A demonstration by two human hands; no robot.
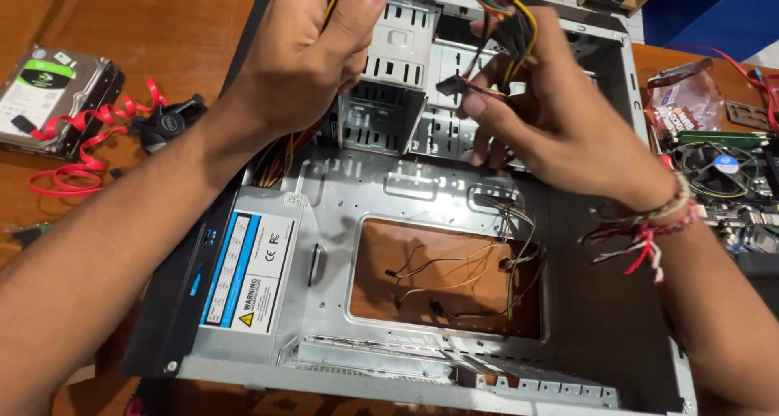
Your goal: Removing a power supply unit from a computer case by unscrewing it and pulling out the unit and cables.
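Note:
An open metal computer case (422,181) lies flat on a wooden table, with a power supply unit (247,274) fitted at its left side. My left hand (304,55) is closed around a bundle of yellow, red and black power cables (280,160) above the drive cage (389,75). My right hand (560,107) grips another cluster of coloured cables and pinches a flat black connector (453,84) between its fingertips. Threads hang from a wristband on my right wrist (649,229).
A hard drive (49,87) with red data cables (89,148) and a small black fan (166,124) lie at the left. A motherboard with a cooler fan (722,168) and a plastic bag (686,99) sit at the right. Thin front-panel wires (454,270) trail inside the case.

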